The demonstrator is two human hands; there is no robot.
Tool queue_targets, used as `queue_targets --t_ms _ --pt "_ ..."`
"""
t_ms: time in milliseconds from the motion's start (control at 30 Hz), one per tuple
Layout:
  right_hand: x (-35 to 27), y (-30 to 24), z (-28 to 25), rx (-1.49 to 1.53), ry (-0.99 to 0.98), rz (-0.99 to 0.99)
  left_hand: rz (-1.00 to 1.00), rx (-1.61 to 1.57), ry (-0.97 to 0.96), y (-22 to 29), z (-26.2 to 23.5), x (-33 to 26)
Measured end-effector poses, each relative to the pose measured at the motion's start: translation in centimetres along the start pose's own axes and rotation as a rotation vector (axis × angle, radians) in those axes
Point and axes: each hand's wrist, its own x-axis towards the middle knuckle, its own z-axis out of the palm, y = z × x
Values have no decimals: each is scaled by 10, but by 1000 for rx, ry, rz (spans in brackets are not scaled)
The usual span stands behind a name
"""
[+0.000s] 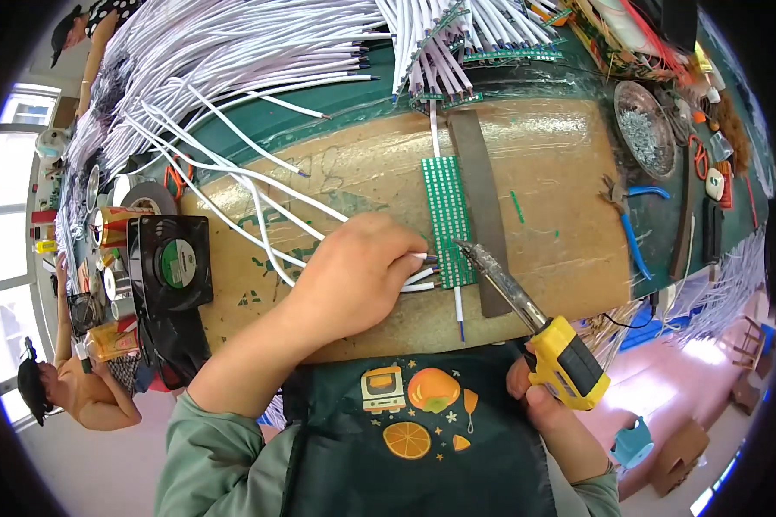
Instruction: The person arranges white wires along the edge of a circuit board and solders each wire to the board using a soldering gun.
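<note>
My left hand (349, 280) pinches the end of a white cable (421, 257) against the left edge of a perforated green circuit board (442, 194). Further white cables run from under that hand toward the back left. In my right hand (539, 401) is a yellow and black soldering iron (567, 362), its tip at the board's right side, close to the cable end. Whether the tip touches the board I cannot tell. Another white cable (459, 303) sticks out from the board's near end. A flat grey-brown bar (483, 198) lies along the board's right edge.
A brown work board (560, 155) lies beneath. Bundled white cables (259, 39) and wired green boards (457, 52) fill the back. At left stands a black fan (172, 263); at right are blue-handled pliers (634, 224) and a metal dish (645, 129). Other people sit at far left.
</note>
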Motion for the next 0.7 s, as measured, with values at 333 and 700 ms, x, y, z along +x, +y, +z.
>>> queue_targets --t_ms 333,700 --pt "-1 4 2 82 4 -13 36 -26 27 0 2 -6" --pt "-6 9 -3 14 -3 11 2 5 119 1 11 -7"
